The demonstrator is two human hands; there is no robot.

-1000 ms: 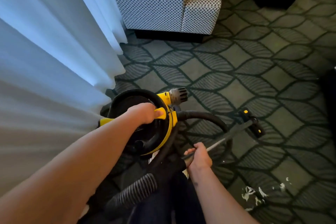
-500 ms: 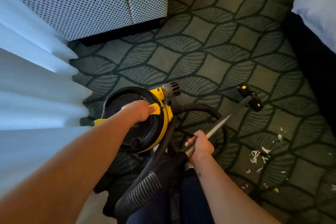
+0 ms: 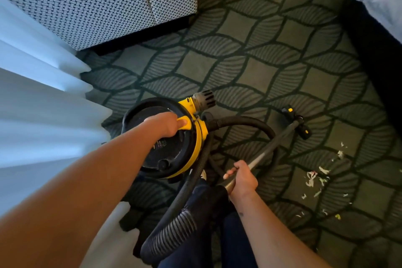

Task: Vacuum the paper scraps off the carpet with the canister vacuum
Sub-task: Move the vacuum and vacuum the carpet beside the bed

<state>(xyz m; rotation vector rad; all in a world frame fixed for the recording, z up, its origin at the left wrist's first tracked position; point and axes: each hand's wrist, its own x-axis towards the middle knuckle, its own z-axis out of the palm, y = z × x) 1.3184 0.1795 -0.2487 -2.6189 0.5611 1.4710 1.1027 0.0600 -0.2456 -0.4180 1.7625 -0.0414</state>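
Note:
A yellow and black canister vacuum [image 3: 174,152] stands on the patterned green carpet [image 3: 250,61], close to my legs. My left hand [image 3: 166,125] grips its yellow top handle. My right hand [image 3: 242,178] is closed around the metal wand [image 3: 269,148], which runs up and right to the black floor nozzle [image 3: 297,123] resting on the carpet. A ribbed black hose [image 3: 174,235] loops from the canister round to the wand. White paper scraps [image 3: 315,178] lie scattered on the carpet right of the wand, below the nozzle and apart from it.
A sheer white curtain [image 3: 39,104] hangs along the left. An armchair in black-and-white weave [image 3: 97,2] stands at the top left. A bed with a dark base [image 3: 376,28] and pale cover fills the top right corner.
The view has swung right, bringing more scraps and the bed into sight. The nozzle has moved a little further out on the carpet. Both hands keep their grips.

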